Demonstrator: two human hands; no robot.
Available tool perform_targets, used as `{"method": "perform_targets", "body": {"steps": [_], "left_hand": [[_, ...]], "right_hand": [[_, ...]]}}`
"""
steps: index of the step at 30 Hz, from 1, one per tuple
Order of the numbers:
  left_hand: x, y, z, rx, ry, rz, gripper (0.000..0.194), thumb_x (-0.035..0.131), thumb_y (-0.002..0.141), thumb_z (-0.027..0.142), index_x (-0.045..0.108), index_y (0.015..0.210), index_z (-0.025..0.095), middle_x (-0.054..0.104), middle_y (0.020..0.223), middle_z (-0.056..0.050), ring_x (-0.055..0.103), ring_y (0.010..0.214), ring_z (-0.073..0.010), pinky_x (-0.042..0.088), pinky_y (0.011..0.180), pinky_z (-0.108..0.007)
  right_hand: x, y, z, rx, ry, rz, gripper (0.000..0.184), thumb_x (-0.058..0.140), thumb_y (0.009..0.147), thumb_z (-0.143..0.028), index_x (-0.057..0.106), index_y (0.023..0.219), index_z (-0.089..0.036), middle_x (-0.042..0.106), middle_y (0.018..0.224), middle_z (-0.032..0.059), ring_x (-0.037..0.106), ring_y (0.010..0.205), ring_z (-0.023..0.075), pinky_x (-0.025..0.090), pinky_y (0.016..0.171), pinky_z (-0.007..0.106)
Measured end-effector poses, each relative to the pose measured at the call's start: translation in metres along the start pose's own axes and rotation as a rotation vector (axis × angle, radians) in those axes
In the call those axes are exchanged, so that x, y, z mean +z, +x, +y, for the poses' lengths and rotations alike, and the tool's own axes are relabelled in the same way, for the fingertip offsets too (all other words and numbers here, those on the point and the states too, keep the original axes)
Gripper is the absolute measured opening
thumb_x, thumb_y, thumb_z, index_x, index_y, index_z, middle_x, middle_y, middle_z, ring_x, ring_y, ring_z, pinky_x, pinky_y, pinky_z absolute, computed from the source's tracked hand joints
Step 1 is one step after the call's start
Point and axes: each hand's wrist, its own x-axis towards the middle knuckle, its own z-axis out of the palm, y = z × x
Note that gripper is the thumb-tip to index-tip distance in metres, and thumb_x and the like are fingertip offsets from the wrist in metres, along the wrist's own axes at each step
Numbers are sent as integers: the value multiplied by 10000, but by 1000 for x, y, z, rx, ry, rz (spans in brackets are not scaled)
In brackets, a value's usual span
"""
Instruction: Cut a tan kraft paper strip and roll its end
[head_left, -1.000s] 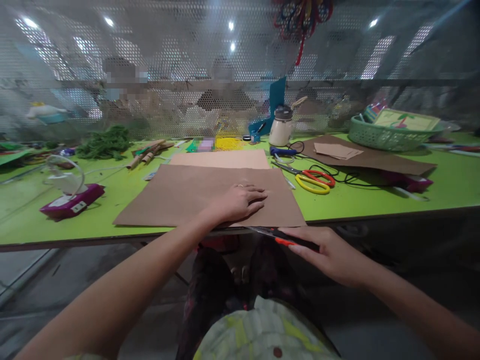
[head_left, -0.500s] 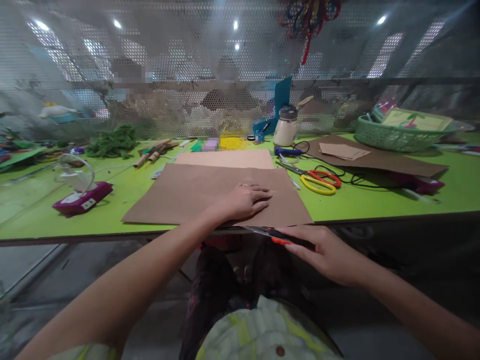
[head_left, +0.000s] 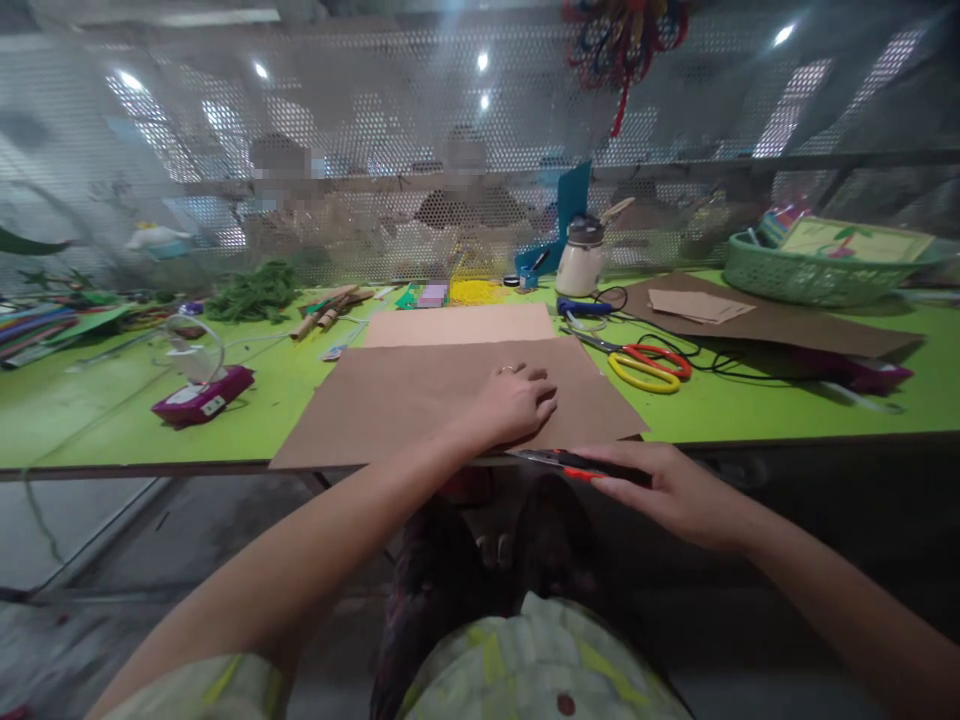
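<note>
A large brown paper sheet (head_left: 375, 400) lies along the table's front edge. Its near left corner reaches slightly past that edge. My left hand (head_left: 517, 405) rests on the sheet right of its middle, palm down, with the fingers bent and apart. My right hand (head_left: 671, 490) is closed around a black and red utility knife (head_left: 581, 465), in front of the table edge. The knife's blade points left, at the sheet's near edge just below my left hand. Whether the blade touches the paper I cannot tell. Behind the brown sheet shows a paler tan sheet (head_left: 457, 323).
Right of the sheet lie scissors (head_left: 651, 368) with red and yellow handles and a blue glue gun (head_left: 585, 306). Further right are brown paper (head_left: 825, 328) and a green basket (head_left: 832, 270). A purple power strip (head_left: 202, 395) sits at the left. A jar (head_left: 581, 258) stands behind.
The view has shifted slightly. The brown sheet has turned a little, its near left corner now overhanging the table edge. My left fingers are more bent. The knife stays at the near edge.
</note>
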Motion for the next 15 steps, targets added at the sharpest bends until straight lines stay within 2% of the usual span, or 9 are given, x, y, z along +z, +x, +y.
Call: {"method": "perform_targets", "body": {"steps": [3,6,10,15], "left_hand": [[-8,-1,5,-46,20,7,353,367,895,360,654,980,173,586,1082,-114,487,1041,-247,347,924,-411],[-26,-14,-7,24,-17,-63,375,352,902,360,666,922,157,603,991,-119,505,987,-241,348,918,-396],[-49,-45,-39,108,-134,-174,362,340,917,354,653,995,190,623,1009,-86,553,920,-187,395,861,-316],[-50,-72,-60,165,-185,-152,351,351,927,334,567,1175,212,579,1211,-60,459,1145,-184,312,996,-348]], "right_hand": [[-6,-2,10,7,-12,-15,350,499,860,-331,584,1182,-224,634,1148,44,581,1036,203,450,907,331],[-7,-2,14,2,-19,-14,361,499,856,-346,584,1185,-226,633,1151,52,580,1036,218,453,908,360],[-6,-1,11,3,-48,-13,364,495,858,-342,574,1199,-240,618,1177,51,569,1061,225,441,928,378],[2,1,3,-7,-102,27,351,494,856,-318,580,1190,-255,636,1143,44,585,1032,220,460,901,369]]}}
